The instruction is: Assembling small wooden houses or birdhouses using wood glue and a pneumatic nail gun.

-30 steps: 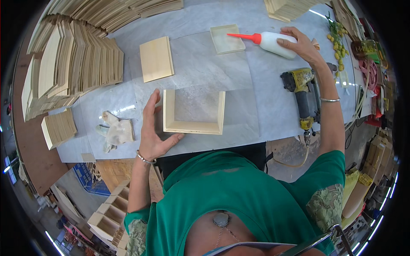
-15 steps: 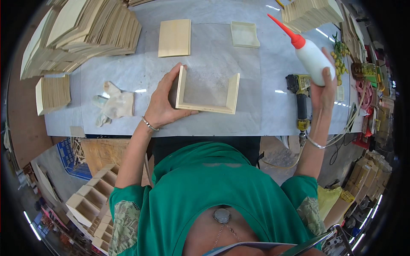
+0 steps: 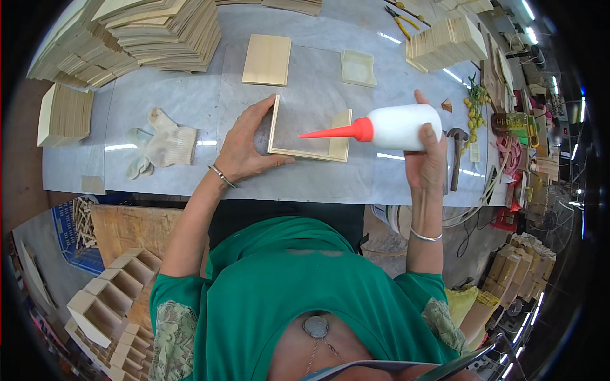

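On the grey tabletop stands a three-sided pale wooden frame [image 3: 308, 155], its far side open. My left hand [image 3: 244, 143] grips its left side, the fingers along the outer wall and the thumb at the near left corner. My right hand [image 3: 426, 162] is wrapped round a white squeeze bottle [image 3: 400, 128] with a long red nozzle [image 3: 337, 133]. The bottle lies tilted sideways in the air, its nozzle pointing left over the frame's right wall, the tip above the space inside. Whether the tip touches anything, I cannot tell.
Beyond the frame lie a flat wooden panel [image 3: 267, 60] and a small shallow tray [image 3: 358, 68]. Stacked wooden boards [image 3: 168, 35] fill the far left. A work glove [image 3: 164, 145] lies left; a hammer [image 3: 457, 155], more boards [image 3: 448, 43] and pliers [image 3: 400, 24] are right.
My right hand has brought the bottle leftward and turned its nozzle from up-left to nearly level over the frame. My left hand keeps its hold. The view has shifted slightly.
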{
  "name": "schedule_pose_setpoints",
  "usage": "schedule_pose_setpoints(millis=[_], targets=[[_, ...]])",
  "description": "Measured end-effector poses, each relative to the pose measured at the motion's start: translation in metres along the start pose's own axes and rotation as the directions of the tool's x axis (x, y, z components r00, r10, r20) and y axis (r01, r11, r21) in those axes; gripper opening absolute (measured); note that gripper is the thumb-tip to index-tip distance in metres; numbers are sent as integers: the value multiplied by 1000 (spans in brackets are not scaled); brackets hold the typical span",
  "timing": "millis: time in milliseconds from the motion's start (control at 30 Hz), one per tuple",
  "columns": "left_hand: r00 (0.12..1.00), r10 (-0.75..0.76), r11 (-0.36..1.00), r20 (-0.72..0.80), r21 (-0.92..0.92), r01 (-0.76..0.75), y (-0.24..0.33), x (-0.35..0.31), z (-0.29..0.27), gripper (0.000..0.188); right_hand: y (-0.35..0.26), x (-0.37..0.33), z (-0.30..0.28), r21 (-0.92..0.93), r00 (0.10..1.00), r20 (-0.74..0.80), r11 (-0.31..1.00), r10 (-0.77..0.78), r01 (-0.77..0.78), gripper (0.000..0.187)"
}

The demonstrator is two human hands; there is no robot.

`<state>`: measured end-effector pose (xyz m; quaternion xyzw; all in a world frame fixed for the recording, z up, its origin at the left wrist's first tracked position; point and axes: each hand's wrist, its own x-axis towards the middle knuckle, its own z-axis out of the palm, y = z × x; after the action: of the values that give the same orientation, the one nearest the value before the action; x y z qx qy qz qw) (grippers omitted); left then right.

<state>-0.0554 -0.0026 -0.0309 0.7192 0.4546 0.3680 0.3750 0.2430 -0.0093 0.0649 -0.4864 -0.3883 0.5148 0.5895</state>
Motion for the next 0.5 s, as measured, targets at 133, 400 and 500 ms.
schedule_pose_setpoints(millis=[133, 400, 500], targets=[[1000, 12, 1000, 1, 15, -12, -3, -1, 0, 103, 1, -1, 9, -58, 999, 41, 998, 28, -26, 77], [997, 73, 997, -22, -11, -73, -7, 0, 2, 102, 3, -4, 16, -197, 987, 146, 976, -63, 91, 74], [996, 85, 996, -29, -8, -85, -7, 0, 2, 102, 5, -2, 16, -239, 972, 212, 958, -106, 156, 73]])
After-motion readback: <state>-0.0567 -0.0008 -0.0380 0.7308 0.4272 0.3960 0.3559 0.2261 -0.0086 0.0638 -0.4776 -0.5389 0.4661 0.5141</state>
